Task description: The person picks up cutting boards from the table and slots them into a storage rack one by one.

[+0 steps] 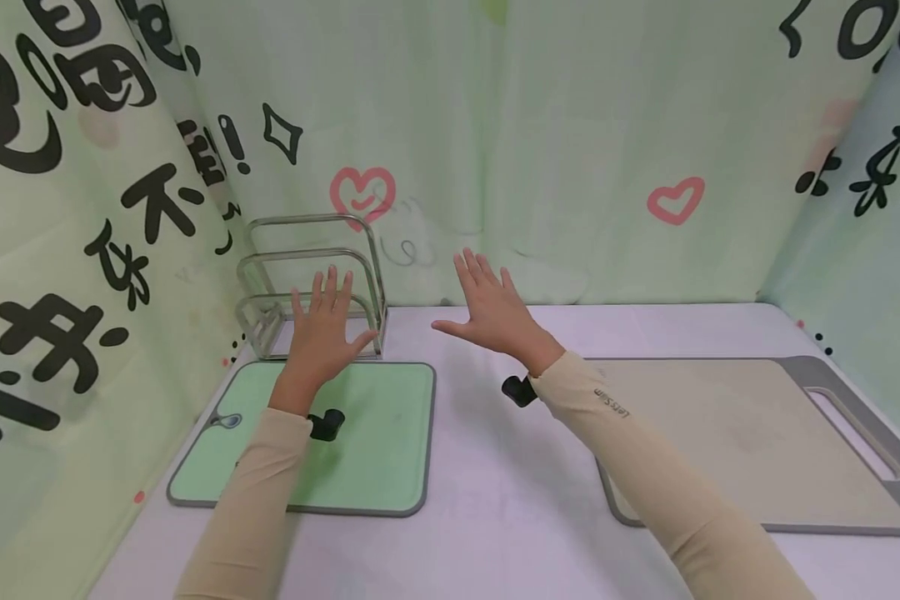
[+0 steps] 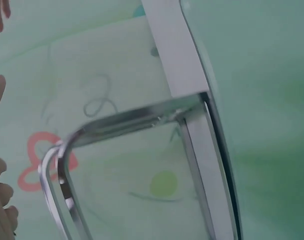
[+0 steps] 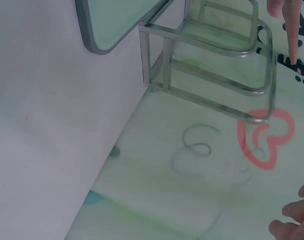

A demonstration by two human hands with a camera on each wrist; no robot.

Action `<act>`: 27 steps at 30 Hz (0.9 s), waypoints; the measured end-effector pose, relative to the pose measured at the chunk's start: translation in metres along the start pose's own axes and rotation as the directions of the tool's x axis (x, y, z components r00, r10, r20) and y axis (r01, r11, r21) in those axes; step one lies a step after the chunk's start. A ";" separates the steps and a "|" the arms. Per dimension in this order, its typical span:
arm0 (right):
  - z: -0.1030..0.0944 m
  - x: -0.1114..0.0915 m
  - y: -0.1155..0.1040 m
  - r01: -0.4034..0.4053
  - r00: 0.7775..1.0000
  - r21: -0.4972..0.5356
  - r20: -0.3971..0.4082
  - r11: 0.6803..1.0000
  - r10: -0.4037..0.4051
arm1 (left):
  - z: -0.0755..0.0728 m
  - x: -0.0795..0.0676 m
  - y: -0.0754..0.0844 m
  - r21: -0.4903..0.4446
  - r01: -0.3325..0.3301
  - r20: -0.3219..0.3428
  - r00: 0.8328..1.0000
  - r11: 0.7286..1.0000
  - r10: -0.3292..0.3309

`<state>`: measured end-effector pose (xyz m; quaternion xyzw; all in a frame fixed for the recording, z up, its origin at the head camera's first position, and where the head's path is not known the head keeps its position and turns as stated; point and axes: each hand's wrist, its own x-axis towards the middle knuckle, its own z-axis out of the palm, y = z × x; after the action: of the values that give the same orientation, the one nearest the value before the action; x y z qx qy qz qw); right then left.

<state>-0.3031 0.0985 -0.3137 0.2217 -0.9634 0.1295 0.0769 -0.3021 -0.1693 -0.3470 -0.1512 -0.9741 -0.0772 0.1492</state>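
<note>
Both bare hands are raised with nothing in them. In the head view the left hand [image 1: 321, 337] has its fingers spread and thumb out, over the far part of a green cutting board [image 1: 375, 442] with a grey rim. Just beyond it, a metal wire rack [image 1: 375, 275] with several upright loops overlaps the fingers. My right hand [image 1: 501, 321] has straight fingers and an outstretched thumb, above the table right of the rack. The left wrist view shows the rack's metal loops [image 2: 137, 115] close up, with fingertips at the left edge. In the right wrist view, fingertips [image 3: 286, 225] show at lower right.
A beige cutting board [image 1: 720, 433] with a grey border and slotted handle lies at the right. The table [image 1: 495, 517] has a pale cover. A pale green curtain [image 1: 570, 167] with black writing and pink hearts encloses the back and sides.
</note>
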 end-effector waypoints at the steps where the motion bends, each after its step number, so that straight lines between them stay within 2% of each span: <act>1: 0.001 0.003 -0.002 0.007 1.000 0.012 -0.005 1.000 -0.007 | 0.000 0.000 -0.004 0.002 0.004 -0.016 1.000 1.000 -0.004; 9: 0.009 0.030 -0.011 0.027 0.999 0.075 -0.034 0.997 -0.024 | -0.006 0.002 -0.039 0.016 0.033 -0.137 0.990 0.999 -0.030; 12: 0.013 0.041 -0.013 0.017 0.999 0.079 -0.032 0.997 -0.015 | -0.008 0.003 -0.052 0.023 0.045 -0.154 0.987 0.999 -0.041; 19: 0.021 0.066 -0.025 0.023 1.000 0.115 -0.009 0.993 -0.022 | -0.008 0.006 -0.080 0.009 0.077 -0.090 0.993 0.997 -0.076; 27: 0.032 0.084 -0.050 0.044 0.999 0.100 0.021 0.994 -0.046 | -0.004 0.008 -0.105 -0.017 0.124 -0.013 0.992 0.992 -0.124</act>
<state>-0.3581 0.0121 -0.3160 0.2484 -0.9513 0.1731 0.0575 -0.3420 -0.2669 -0.3518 -0.0909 -0.9799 -0.0950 0.1500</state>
